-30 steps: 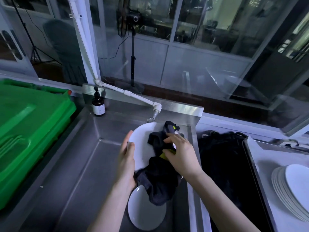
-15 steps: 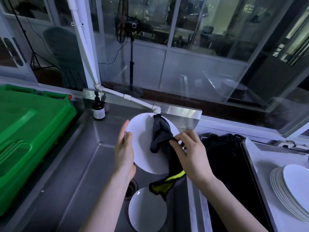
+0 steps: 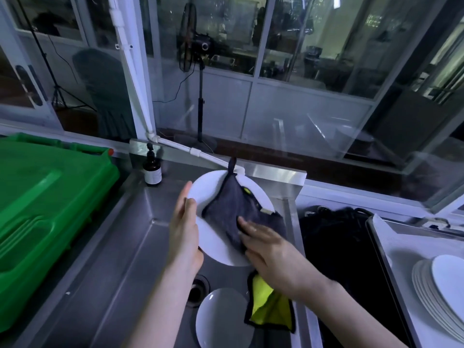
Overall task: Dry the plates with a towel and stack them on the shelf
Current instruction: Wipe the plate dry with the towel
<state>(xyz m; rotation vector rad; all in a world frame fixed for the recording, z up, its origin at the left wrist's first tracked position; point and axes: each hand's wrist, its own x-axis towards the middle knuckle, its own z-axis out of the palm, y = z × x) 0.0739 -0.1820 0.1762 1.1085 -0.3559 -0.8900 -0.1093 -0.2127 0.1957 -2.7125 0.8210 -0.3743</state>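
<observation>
left hand (image 3: 184,229) grips the left rim of a white plate (image 3: 208,187), thumb on its face, plate held tilted above the sink (image 3: 125,247). right hand (image 3: 273,252) flat, fingers straight, presses a dark grey towel (image 3: 233,209) against the plate's face; towel's yellow side hangs below. second plate (image 3: 221,320) lies in the basin. stack of plates (image 3: 439,292) far right.

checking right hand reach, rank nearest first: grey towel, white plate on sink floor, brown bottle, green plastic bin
1. grey towel, under right hand
2. white plate on sink floor, below
3. brown bottle, back left
4. green plastic bin, far left
</observation>
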